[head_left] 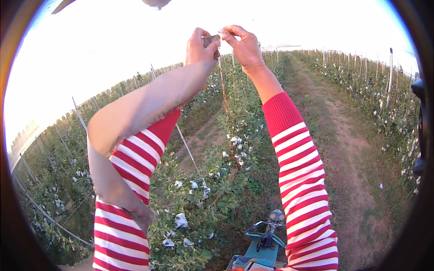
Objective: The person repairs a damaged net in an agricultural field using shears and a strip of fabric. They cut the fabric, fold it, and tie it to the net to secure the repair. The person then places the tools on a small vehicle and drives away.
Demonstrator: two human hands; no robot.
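Observation:
Both my arms, in red-and-white striped sleeves, reach up high in front of me. My left hand [199,45] is closed around the top of a thin brown stem or stake [223,90] and a small dark piece at its tip. My right hand [244,45] pinches something small and pale at the same tip, touching the left hand. The stem runs down into a leafy young tree [226,180] with several white paper bags [181,220] on its fruit.
Rows of bagged trees [389,113] with posts and wires stretch away on both sides. A dirt and grass lane [348,153] runs on the right. Below me is a teal platform [262,250] with a blue tool.

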